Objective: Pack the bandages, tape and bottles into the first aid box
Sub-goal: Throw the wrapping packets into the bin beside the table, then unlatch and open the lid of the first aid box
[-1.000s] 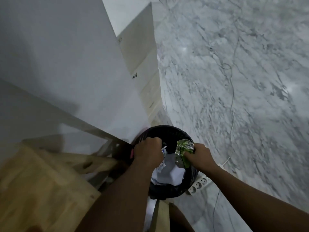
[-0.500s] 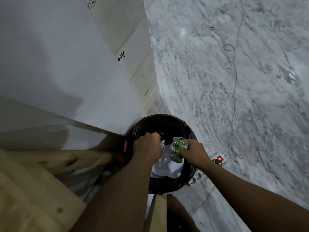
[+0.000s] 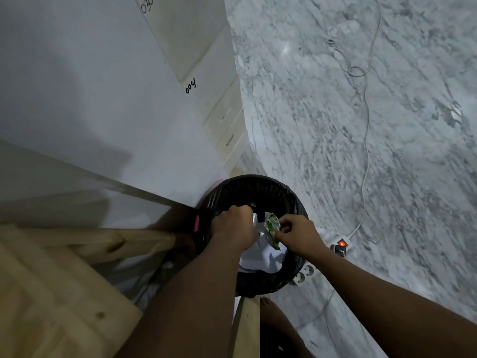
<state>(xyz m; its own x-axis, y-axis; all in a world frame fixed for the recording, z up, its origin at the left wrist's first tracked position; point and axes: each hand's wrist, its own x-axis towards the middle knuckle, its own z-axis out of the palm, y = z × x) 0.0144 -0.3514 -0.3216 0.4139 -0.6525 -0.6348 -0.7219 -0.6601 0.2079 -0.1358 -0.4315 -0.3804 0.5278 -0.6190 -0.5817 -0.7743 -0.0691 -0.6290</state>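
Fingers: left hand [image 3: 233, 224] curled, contents unclear | right hand [image 3: 296, 233] pinches one wrapper [image 3: 271, 225] | one bin [image 3: 258, 183]

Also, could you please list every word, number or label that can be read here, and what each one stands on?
"020": handwritten in black on the upper cream upright board.
"004": handwritten in black on the white upright board below it.
Dark marks on the cream drawer fronts: too small to read.
Print on the crumpled green and silver wrapper: too blurred to read.
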